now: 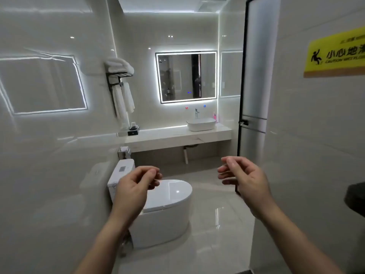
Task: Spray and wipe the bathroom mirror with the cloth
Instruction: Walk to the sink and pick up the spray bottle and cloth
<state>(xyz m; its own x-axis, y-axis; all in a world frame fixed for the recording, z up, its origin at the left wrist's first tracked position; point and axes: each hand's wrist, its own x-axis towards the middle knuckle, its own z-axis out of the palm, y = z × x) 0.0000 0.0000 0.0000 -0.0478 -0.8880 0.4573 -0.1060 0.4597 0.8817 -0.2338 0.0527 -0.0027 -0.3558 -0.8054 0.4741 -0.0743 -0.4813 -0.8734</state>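
Glossy floor tiles [213,224] and a yellow wet-floor sign [335,54] warn of slipping; left hand [134,186] and right hand [245,175] hang loosely curled, empty, mirror [186,77] well apart, no cloth visible

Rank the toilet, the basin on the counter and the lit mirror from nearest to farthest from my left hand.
From the left hand:
1. Toilet, just beyond and below the hand, by the left wall.
2. Basin, on the counter at the far wall, right of centre.
3. Mirror, on the far wall above the basin.
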